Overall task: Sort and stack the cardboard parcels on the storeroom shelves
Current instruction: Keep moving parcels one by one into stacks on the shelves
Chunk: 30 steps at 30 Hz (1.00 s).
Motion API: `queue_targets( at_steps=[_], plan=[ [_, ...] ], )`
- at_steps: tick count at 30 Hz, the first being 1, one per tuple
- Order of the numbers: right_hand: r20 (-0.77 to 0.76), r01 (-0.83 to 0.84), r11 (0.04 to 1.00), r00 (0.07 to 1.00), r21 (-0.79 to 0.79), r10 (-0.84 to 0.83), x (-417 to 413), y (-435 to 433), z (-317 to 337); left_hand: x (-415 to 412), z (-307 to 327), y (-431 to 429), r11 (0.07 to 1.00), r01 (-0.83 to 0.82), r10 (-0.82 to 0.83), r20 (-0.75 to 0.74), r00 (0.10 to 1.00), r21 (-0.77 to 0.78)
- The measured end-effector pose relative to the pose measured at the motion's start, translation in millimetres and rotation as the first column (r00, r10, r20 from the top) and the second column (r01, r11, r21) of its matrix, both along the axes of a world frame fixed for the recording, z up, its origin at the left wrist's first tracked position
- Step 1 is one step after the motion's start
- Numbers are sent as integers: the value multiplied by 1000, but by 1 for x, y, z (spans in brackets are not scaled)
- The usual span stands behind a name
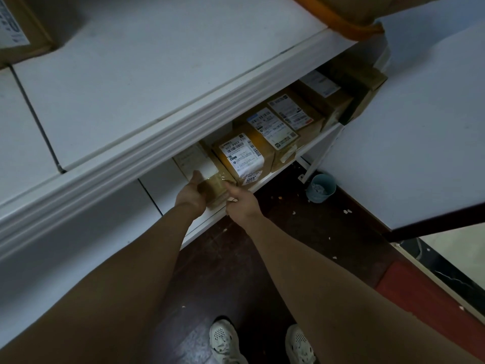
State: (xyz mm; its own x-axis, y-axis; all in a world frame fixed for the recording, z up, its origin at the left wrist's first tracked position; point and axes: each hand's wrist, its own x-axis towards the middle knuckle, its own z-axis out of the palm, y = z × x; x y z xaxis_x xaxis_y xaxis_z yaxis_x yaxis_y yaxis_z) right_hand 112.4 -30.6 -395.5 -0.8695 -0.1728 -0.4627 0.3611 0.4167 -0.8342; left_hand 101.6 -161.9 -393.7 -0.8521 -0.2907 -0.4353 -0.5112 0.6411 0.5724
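- Currently I read the step as seating one parcel at the left end of the lower row. My left hand (190, 191) grips the left side of the small brown cardboard parcel (214, 186), thumb up on its top. The other fingers are hidden behind it.
- That parcel, shiny with clear tape, sits at the front of the white lower shelf (168, 190), apparently touching the labelled box to its right.
- My right hand (241, 204) holds its near right corner, forefinger straight along the side and the remaining fingers curled at the lower edge.
- Next, I judge, it needs a level push inward until it lines up with its neighbours, both hands low.
- At far left a large brown cardboard box (23, 24) stands on the white upper shelf (157, 74). The shelf's thick front lip overhangs and hides much of the lower bay, so knuckles could catch it.
- Further right the row of labelled brown parcels (275, 130) fills the shelf, so there is no room that way.
- On the dark floor a small pale-blue bucket (321, 186) stands by the shelf leg, with paper scraps around it.
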Motion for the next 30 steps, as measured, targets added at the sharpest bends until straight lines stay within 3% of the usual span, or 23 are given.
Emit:
queue_targets(
  at_steps=[9, 16, 24, 30],
  plan=[
    [64, -26, 999, 998, 47, 23, -2, 11, 27, 17, 27, 18, 995, 101, -98, 133, 986, -21],
    [16, -93, 991, 996, 93, 92, 6, 50, 100, 40, 116, 70, 990, 138, -137, 151, 979, 6],
    [-139, -127, 987, 980, 97, 140, 14, 95, 200, 71, 227, 124, 984, 162, -168, 75, 983, 78],
    [-256, -173, 984, 950, 48, 179, 25, 84, 275, 95, 300, 115, 994, 38, -30, -77, 997, 106]
  ],
)
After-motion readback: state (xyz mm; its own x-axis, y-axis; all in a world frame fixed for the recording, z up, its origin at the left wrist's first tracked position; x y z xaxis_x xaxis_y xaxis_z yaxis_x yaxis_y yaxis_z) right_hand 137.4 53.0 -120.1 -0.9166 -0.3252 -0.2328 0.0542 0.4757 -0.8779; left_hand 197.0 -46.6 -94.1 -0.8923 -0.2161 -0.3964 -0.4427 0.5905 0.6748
